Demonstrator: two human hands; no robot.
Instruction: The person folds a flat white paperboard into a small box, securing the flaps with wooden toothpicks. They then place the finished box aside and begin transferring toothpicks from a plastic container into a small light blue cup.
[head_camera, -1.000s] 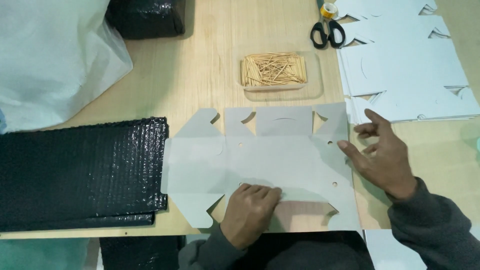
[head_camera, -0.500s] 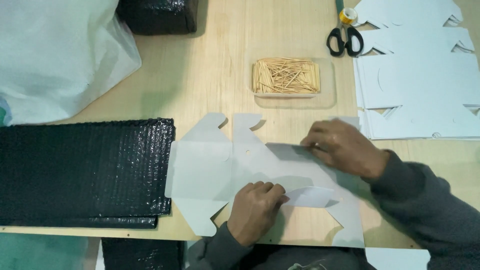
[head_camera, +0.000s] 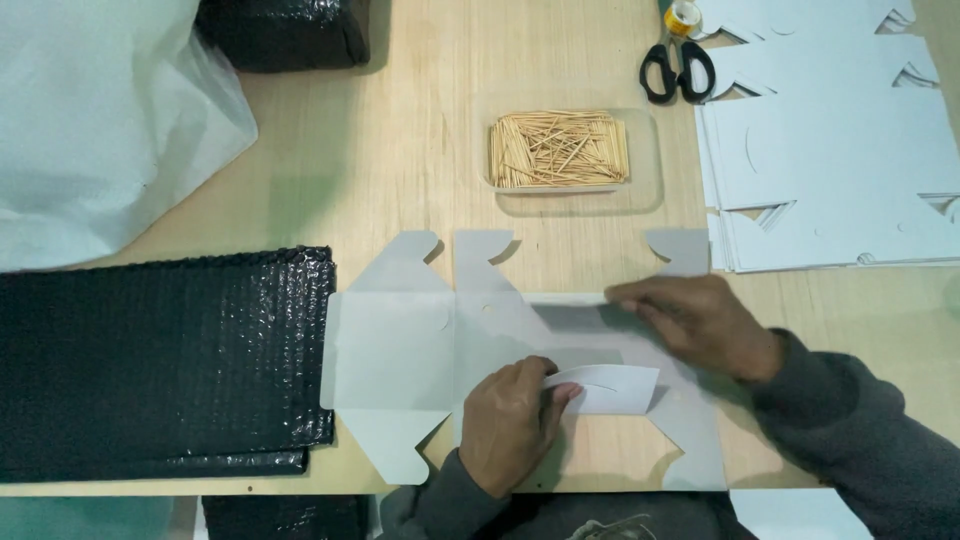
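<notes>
A flat white die-cut cardboard box blank (head_camera: 395, 345) lies on the wooden table in front of me, partly folded over on its right half. My left hand (head_camera: 510, 420) presses down near the blank's lower middle, thumb and fingers on a folded flap (head_camera: 610, 388). My right hand (head_camera: 700, 320) lies palm-down on the folded-over panel, fingers pressing along its upper crease.
A clear tray of toothpicks (head_camera: 558, 148) stands behind the blank. Black scissors (head_camera: 678, 70) and a tape roll (head_camera: 684, 15) lie at the back right beside a stack of white box blanks (head_camera: 840, 170). Black bubble-wrap sheets (head_camera: 150, 360) lie at left, a white plastic bag (head_camera: 100, 120) behind them.
My right hand came in from the blank's right edge and folded the right panel over to the left. My left hand stayed on the lower flap.
</notes>
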